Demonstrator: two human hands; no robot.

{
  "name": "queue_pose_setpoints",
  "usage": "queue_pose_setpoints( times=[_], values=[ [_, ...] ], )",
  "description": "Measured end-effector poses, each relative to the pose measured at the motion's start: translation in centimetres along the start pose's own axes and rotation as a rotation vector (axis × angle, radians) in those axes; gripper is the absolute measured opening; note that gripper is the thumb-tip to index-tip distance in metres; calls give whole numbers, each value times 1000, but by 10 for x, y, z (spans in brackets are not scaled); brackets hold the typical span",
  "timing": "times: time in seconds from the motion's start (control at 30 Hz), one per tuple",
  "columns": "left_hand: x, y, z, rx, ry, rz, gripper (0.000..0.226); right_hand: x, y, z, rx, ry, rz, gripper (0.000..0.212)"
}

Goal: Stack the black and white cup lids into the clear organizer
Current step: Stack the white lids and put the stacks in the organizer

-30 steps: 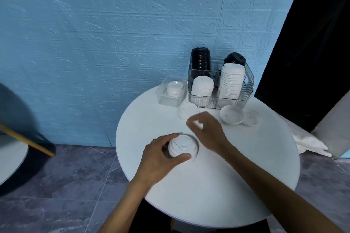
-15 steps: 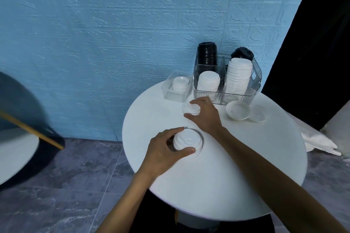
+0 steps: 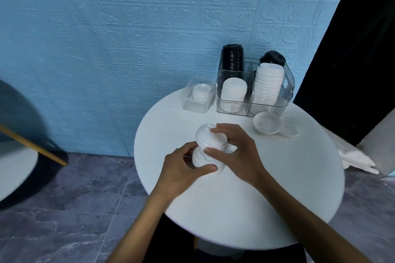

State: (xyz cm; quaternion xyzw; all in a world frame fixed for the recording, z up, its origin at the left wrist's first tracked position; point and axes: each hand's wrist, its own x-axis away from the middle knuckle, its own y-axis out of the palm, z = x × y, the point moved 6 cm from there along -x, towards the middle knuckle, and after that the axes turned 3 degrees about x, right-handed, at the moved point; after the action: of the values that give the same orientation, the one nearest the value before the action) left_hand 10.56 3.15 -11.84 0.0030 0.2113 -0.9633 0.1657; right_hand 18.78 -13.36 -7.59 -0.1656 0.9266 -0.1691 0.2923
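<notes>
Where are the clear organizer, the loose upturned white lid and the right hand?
clear organizer [image 3: 286, 89], head view, right ribbed wall
loose upturned white lid [image 3: 267, 123], head view, inner face
right hand [image 3: 236, 152], head view, back of hand

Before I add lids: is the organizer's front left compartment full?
Not full: its white stack sits barely above the clear organizer rim, well below the right stack.

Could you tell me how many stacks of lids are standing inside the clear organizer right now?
4: two black stacks at the back, left and right, and two white stacks in front, left and right. More may be hidden behind.
</notes>
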Motion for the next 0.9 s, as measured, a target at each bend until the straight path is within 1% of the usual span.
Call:
queue_pose_setpoints(
  times=[0.07,0.13,0.3,0.33,0.47,0.53,0.6,0.7,0.8,0.9],
  values=[
    [0,0,1,15,1,-2,63,6,6,-2,-11,-8,-30,49],
    [0,-1,1,29,14,-1,70,6,10,-4,12,-12,-56,50],
    [0,-1,2,42,72,5,100,9,9,-2,40,-24,-109,50],
    [0,-1,2,44,82,1,100,10,10,-1,37,-24,-127,49],
    [1,0,3,17,125,-13,83,13,13,5,10,-9,-202,47],
    [1,1,4,23,130,-8,79,14,13,6,4,-11,-215,46],
    [1,1,4,32,131,3,78,15,12,6,-16,1,-208,40],
    [1,-2,4,35,142,33,85,15,13,10,-36,10,-206,30],
    [3,-3,4,66,118,19,82,16,15,15,-89,37,-213,32],
    [4,-2,3,74,104,-20,78,16,14,13,-53,-12,-211,35]
  ],
)
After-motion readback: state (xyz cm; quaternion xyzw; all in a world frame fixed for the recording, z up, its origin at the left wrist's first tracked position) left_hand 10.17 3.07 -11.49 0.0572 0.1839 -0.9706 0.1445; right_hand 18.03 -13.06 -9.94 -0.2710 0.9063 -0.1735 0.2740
